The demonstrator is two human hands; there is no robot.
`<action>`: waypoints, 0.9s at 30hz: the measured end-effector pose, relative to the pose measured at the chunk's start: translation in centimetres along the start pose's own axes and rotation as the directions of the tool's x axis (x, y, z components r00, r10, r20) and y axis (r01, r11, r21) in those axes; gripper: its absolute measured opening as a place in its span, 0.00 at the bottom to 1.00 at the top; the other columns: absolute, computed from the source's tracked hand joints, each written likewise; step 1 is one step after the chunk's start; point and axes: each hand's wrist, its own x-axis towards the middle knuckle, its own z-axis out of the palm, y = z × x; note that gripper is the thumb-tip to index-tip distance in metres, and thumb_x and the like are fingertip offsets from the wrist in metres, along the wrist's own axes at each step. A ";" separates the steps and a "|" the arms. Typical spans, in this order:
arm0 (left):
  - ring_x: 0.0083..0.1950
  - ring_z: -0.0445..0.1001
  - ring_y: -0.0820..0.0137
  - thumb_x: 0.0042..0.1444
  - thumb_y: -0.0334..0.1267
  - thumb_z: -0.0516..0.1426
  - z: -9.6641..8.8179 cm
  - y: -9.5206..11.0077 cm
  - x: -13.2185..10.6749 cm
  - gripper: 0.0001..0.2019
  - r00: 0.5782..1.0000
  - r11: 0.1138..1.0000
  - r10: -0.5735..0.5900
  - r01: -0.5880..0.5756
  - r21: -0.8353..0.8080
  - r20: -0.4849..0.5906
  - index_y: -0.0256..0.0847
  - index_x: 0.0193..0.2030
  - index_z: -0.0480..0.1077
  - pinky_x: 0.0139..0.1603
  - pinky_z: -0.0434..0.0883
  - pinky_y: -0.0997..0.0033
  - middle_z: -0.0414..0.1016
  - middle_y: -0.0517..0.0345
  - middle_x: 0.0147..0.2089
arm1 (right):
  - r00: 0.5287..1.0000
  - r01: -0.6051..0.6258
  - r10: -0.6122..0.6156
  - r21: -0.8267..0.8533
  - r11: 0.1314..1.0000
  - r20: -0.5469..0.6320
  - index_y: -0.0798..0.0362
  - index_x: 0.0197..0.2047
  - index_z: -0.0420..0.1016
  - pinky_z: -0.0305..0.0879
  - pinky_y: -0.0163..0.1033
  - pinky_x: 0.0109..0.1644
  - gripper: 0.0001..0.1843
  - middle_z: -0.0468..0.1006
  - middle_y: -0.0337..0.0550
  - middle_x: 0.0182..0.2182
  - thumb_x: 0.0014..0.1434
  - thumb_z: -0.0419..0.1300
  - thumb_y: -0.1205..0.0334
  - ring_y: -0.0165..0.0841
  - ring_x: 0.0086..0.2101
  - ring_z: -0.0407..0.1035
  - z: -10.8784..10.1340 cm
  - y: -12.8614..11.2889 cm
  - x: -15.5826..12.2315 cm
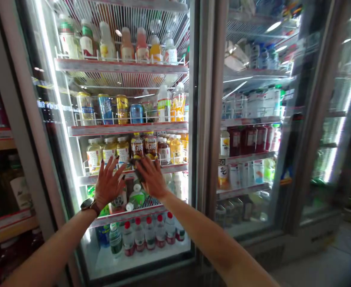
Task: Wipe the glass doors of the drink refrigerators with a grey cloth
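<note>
Both my hands reach toward the open front of a lit drinks fridge, in front of its middle shelves. My left hand [107, 184] has its fingers spread and holds nothing; a dark watch sits on that wrist. It is nearest to a pale-yellow drink bottle [109, 149]. My right hand [152, 175] also has its fingers stretched apart, below the dark brown tea bottles [137, 146]. A dark patch lies along its thumb side; I cannot make out what it is. Lower down, a green-labelled bottle [137, 196] leans or lies on the shelf between my forearms.
Cans [122, 109] and juice bottles [141, 44] line the upper shelves behind wire rails. Red-capped clear bottles [139, 234] stand on the bottom. A metal door frame [207, 119] separates this section from a glass-fronted one at right. More bottles [21, 189] stand at far left.
</note>
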 end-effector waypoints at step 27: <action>0.80 0.54 0.59 0.68 0.47 0.60 -1.3 -3.3 7.5 0.31 0.945 0.943 0.305 -0.317 0.100 0.117 0.60 0.76 0.58 0.84 0.41 0.45 0.65 0.59 0.75 | 1.000 -0.019 0.015 -0.203 0.979 -0.022 0.50 0.81 0.27 0.41 0.71 0.78 0.45 0.44 0.53 0.79 0.73 0.51 0.53 0.48 0.78 0.34 -8.2 13.2 -3.0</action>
